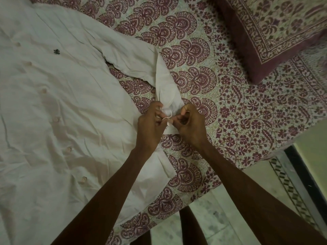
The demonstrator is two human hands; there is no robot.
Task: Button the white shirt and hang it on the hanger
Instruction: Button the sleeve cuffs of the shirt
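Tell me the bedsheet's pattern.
The bedsheet is maroon paisley-and-floral print on cream; head view shows it.

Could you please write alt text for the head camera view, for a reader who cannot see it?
The left hand and right hand pinch the sleeve cuff of a white shirt between them. The shirt lies flat on a maroon-printed bedsheet, with a matching pillow at the upper right.

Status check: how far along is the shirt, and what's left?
Done, apparently: the front of the white fabric shirt lies closed, and its row of pale round buttons looks fastened. In hand: the left grip and right grip pinch the sleeve cuff, seemingly buttoning it. Left: any other cuff, then hanging; no hanger is in view.
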